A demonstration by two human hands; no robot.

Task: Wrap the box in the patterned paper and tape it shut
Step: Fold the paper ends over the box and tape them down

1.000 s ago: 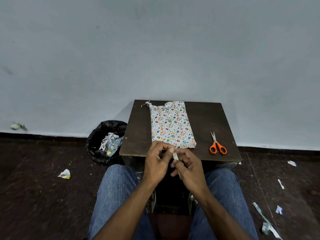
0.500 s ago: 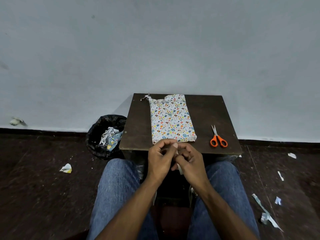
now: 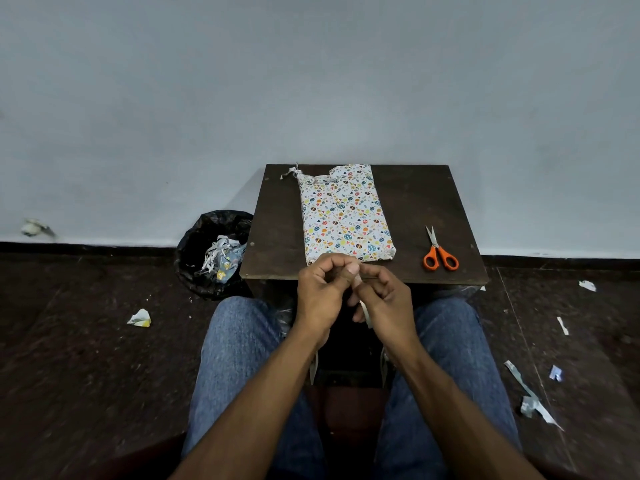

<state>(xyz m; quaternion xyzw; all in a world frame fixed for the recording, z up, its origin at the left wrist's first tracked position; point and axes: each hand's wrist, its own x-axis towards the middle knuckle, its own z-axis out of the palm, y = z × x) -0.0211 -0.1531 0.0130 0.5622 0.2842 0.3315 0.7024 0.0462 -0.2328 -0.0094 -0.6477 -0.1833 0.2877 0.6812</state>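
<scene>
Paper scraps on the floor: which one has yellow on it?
The crumpled scrap left of the person's knee, below the black bin. Its lower edge shows yellow; the scraps on the right look white or bluish.

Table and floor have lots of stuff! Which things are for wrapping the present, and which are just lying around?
For the job:
wrapped box on the table
tape pinched between left hand and right hand
orange scissors

Just lying about:
black bin of scraps
paper scraps on the floor
crumpled paper
</scene>
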